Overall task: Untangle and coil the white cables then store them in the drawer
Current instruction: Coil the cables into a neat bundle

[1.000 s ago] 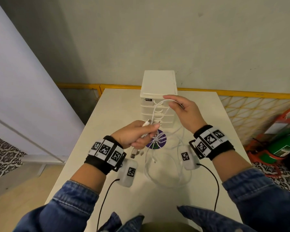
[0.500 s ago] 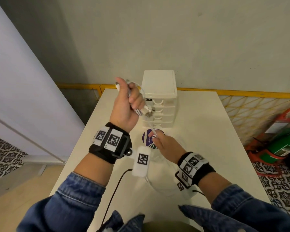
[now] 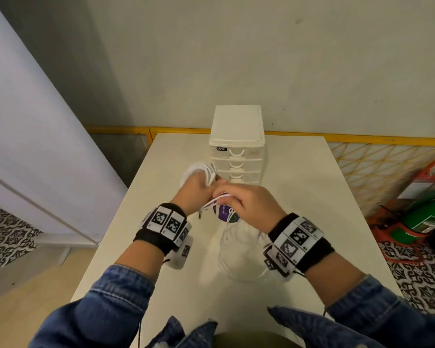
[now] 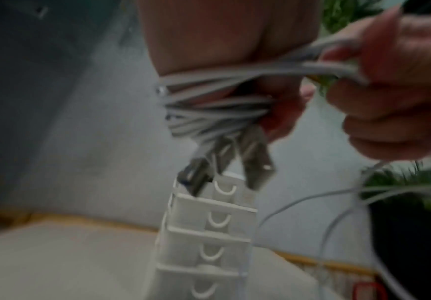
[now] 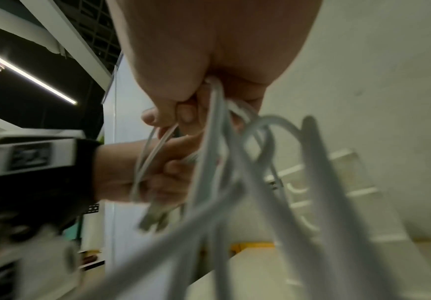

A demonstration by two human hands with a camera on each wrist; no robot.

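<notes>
White table (image 3: 299, 172) blurs beneath; left hand (image 3: 196, 192) grips coiled cables (image 3: 206, 172), right hand (image 3: 246, 204) pinches strands, fingertips hidden.

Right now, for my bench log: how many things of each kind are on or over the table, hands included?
Drawer unit: 1
Purple disc: 1
White cable tangle: 1 (the number of separate cables cannot be told)
Hands: 2, left hand and right hand, both gripping the tangle
Total: 5
</notes>
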